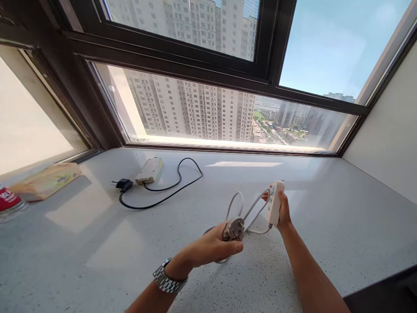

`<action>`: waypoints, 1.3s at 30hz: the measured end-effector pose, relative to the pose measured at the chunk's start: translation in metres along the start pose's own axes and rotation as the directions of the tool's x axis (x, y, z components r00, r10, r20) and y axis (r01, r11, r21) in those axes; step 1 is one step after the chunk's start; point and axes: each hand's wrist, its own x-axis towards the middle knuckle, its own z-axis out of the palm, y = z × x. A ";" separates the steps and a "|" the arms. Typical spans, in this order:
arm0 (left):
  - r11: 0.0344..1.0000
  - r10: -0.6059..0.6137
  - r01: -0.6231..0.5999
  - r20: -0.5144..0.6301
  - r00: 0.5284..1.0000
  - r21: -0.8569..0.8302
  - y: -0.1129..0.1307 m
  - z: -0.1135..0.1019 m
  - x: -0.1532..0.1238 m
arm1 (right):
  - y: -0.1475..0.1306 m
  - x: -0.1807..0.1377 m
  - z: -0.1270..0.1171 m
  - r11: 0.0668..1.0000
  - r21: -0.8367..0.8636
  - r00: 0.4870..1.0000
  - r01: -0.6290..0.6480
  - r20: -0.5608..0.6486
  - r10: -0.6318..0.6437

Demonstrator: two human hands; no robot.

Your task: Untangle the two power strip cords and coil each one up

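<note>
My left hand [213, 245], with a metal watch on its wrist, is closed round a grey three-pin plug [233, 229] held just above the counter. My right hand [282, 210] grips a small white power strip [274, 202] upright. A grey-white cable [243, 208] loops between plug and strip in the air. Both hands hover over the pale speckled counter [293, 261].
Farther back on the counter lies a second white power strip [149, 170] with a black cable [169, 191] and black plug [123, 184]. A tissue pack [45, 180] and a red-labelled item [8, 200] sit at the left. A large dark-framed window [211, 78] runs behind; a wall [384, 139] stands right.
</note>
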 end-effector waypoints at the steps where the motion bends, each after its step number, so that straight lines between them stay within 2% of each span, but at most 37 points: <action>1: 0.999 -0.015 0.013 0.057 0.998 0.038 -0.001 -0.002 -0.001 | 0.000 0.000 -0.001 1.000 0.009 0.999 0.014 0.033 -0.015; 4: 0.992 -0.053 0.027 0.213 0.976 0.125 -0.004 -0.008 -0.005 | 0.000 -0.003 -0.003 0.998 0.007 0.982 0.066 0.174 -0.066; 7: 0.987 -0.067 0.022 0.288 0.955 0.157 -0.007 -0.011 -0.007 | -0.003 -0.009 -0.001 0.993 -0.078 0.930 0.085 0.364 -0.051; 9: 0.985 -0.066 0.007 0.335 0.940 0.172 -0.007 -0.008 -0.007 | -0.008 -0.013 0.003 0.983 -0.163 0.869 0.088 0.495 0.005; 12: 0.985 -0.063 -0.011 0.426 0.903 0.170 -0.005 0.002 -0.006 | -0.016 -0.020 0.012 0.968 -0.247 0.742 0.047 0.658 0.132; 14: 0.989 -0.067 -0.002 0.462 0.884 0.147 -0.003 0.009 -0.006 | -0.017 -0.025 0.018 0.957 -0.290 0.664 0.002 0.716 0.215; 15: 0.991 -0.063 0.001 0.470 0.880 0.131 -0.002 0.012 -0.006 | -0.017 -0.028 0.021 0.950 -0.311 0.643 -0.006 0.727 0.243; 17: 0.995 -0.042 -0.006 0.472 0.881 0.100 -0.002 0.014 -0.005 | -0.015 -0.033 0.025 0.941 -0.338 0.657 0.025 0.715 0.240; 20: 0.995 -0.024 -0.026 0.483 0.875 0.096 -0.005 0.011 -0.004 | -0.013 -0.036 0.027 0.944 -0.303 0.744 0.131 0.659 0.108; 22: 0.995 -0.023 -0.030 0.504 0.863 0.097 -0.008 0.009 -0.002 | -0.013 -0.036 0.026 0.954 -0.262 0.767 0.145 0.639 0.059; 24: 0.997 0.012 -0.051 0.562 0.827 0.054 -0.010 0.009 0.001 | -0.014 -0.035 0.026 0.967 -0.236 0.731 0.098 0.676 0.091; 27: 0.993 0.115 -0.094 0.635 0.764 -0.067 -0.012 0.010 0.004 | -0.015 -0.035 0.027 0.978 -0.206 0.633 0.032 0.762 0.140; 29: 0.987 0.161 -0.109 0.622 0.767 -0.121 -0.012 0.010 0.003 | -0.015 -0.035 0.028 0.980 -0.194 0.629 0.037 0.767 0.128; 31: 0.978 0.190 -0.099 0.594 0.782 -0.184 -0.013 0.007 0.000 | -0.013 -0.035 0.027 0.978 -0.203 0.662 0.053 0.740 0.117; 33: 0.965 0.217 -0.102 0.517 0.828 -0.241 -0.018 0.000 -0.005 | -0.012 -0.034 0.025 0.972 -0.227 0.688 0.056 0.714 0.127; 36: 0.929 0.255 -0.151 0.287 0.923 -0.337 -0.028 -0.017 -0.014 | -0.012 -0.031 0.023 0.953 -0.297 0.721 0.057 0.673 0.166; 39: 0.848 0.287 -0.222 0.064 0.956 -0.482 -0.036 -0.037 -0.020 | -0.015 -0.027 0.021 0.924 -0.373 0.787 0.081 0.593 0.170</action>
